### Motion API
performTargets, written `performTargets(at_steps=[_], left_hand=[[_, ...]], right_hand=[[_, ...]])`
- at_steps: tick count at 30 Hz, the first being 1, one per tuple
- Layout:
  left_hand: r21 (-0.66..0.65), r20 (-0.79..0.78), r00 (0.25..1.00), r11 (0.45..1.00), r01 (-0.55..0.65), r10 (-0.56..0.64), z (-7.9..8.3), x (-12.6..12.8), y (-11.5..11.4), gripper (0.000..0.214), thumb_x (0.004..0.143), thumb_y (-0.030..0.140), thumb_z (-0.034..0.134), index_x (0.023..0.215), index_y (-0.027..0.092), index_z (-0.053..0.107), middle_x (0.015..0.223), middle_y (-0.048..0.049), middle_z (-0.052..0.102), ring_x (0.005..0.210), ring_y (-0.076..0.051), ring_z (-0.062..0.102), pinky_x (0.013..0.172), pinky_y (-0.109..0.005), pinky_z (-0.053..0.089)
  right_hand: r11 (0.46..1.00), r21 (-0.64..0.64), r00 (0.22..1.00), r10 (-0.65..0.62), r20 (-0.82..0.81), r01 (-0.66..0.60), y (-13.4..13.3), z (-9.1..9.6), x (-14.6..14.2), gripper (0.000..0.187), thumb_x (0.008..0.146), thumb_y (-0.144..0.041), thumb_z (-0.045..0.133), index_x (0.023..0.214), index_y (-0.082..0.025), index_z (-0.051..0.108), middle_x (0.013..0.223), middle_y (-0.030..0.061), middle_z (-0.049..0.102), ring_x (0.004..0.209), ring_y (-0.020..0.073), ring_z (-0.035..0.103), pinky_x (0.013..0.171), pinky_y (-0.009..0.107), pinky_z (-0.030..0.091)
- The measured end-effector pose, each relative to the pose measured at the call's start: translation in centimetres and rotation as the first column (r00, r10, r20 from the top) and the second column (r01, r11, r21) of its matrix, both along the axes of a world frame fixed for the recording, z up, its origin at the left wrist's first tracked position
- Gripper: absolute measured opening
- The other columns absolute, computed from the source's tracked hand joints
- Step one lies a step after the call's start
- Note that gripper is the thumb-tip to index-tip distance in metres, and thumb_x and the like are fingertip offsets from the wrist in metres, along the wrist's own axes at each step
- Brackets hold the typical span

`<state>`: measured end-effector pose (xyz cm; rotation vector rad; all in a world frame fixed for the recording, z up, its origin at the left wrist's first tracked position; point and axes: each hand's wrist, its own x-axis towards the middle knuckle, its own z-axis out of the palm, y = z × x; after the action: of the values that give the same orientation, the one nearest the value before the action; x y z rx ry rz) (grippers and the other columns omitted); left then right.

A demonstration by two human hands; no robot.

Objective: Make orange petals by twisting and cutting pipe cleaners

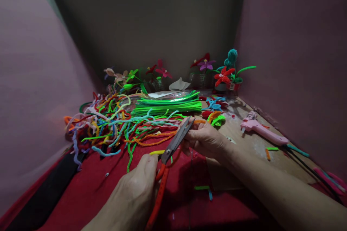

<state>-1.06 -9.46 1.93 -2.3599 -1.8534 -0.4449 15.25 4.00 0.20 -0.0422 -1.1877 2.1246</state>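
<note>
My left hand [137,184] is closed around the red-orange handles of a pair of scissors [177,140]. The blades point away and up, slightly parted, with their tips beside my right hand [208,139]. Pinched in my right fingers is an orange pipe cleaner [200,121], its end by the blade tips; part of it is hidden by the fingers and blades. A short yellow pipe cleaner [157,152] sticks out at my left thumb; whether the hand grips it I cannot tell. Just beyond lie green pipe cleaners [170,106] in a bundle.
A tangle of coloured pipe cleaners [108,122] spreads at the left. At the right, a pink glue gun [264,131] rests on a cardboard sheet [244,155]. Pipe-cleaner flowers [223,75] stand along the back. Small green and blue offcuts [202,188] lie on the red cloth [108,202].
</note>
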Motion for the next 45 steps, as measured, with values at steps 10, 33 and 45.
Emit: performTargets(at_steps=[10, 33, 45], left_hand=[[0.025, 0.079, 0.997, 1.000, -0.017, 0.015, -2.5, -0.9, 0.1, 0.027, 0.083, 0.017, 0.031, 0.104, 0.018, 0.049, 0.079, -0.0055, 0.059, 0.067, -0.015, 0.062, 0.060, -0.022, 0.050], [-0.262, 0.007, 0.999, 0.964, 0.041, -0.040, -0.3, -5.2, 5.8, 0.028, 0.081, 0.022, 0.043, 0.106, 0.017, 0.054, 0.106, -0.0089, 0.056, 0.098, -0.020, 0.054, 0.086, -0.034, 0.043], [0.362, 0.051, 0.843, 0.796, 0.485, -0.536, -0.3, 1.4, 6.6, 0.036, 0.085, 0.015, 0.046, 0.119, 0.026, 0.048, 0.112, -0.0069, 0.057, 0.103, -0.018, 0.055, 0.082, -0.033, 0.051]], right_hand=[[1.000, 0.012, 1.000, -0.012, -0.001, 0.012, 0.0, 0.0, -0.1, 0.017, 0.068, -0.022, 0.070, 0.075, -0.013, 0.057, 0.062, 0.0002, 0.061, 0.047, 0.0099, 0.055, 0.043, 0.023, 0.048], [0.970, -0.142, 0.980, -0.189, 0.060, 0.195, 1.2, 1.0, 0.6, 0.013, 0.074, -0.021, 0.064, 0.071, -0.014, 0.053, 0.069, 0.0035, 0.068, 0.036, 0.0042, 0.048, 0.035, 0.015, 0.039], [0.897, -0.333, 0.957, -0.277, 0.089, 0.290, 1.3, -0.1, -0.6, 0.006, 0.074, -0.014, 0.056, 0.070, -0.011, 0.059, 0.044, -0.0006, 0.053, 0.033, 0.0048, 0.038, 0.035, 0.016, 0.032]])
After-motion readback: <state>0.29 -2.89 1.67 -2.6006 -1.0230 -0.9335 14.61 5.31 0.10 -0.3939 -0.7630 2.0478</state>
